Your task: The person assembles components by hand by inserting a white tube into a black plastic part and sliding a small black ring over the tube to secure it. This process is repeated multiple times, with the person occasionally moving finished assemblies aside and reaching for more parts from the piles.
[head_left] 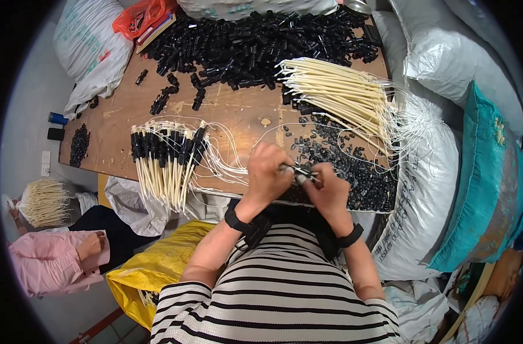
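Close together over the near edge of the wooden table (pixel 238 127), my left hand (pixel 268 175) and my right hand (pixel 328 192) both have bent, closed fingers. A small dark piece (pixel 299 170) shows between the fingertips, with something pale beside it. Its kind is too small to make out. Beside my left hand, thin white cords (pixel 227 166) run from a bundle of cream sticks (pixel 164 172) topped with black sleeves. Just beyond my right hand lie scattered small dark clear-looking pieces (pixel 353 172).
Black plastic parts (pixel 244 46) are heaped at the back. Bare cream sticks (pixel 336 92) with white cords lie right. White sacks (pixel 422 183) and a teal sack (pixel 473 183) crowd the right side. A yellow bag (pixel 141 269) and a person in pink (pixel 49 258) are left.
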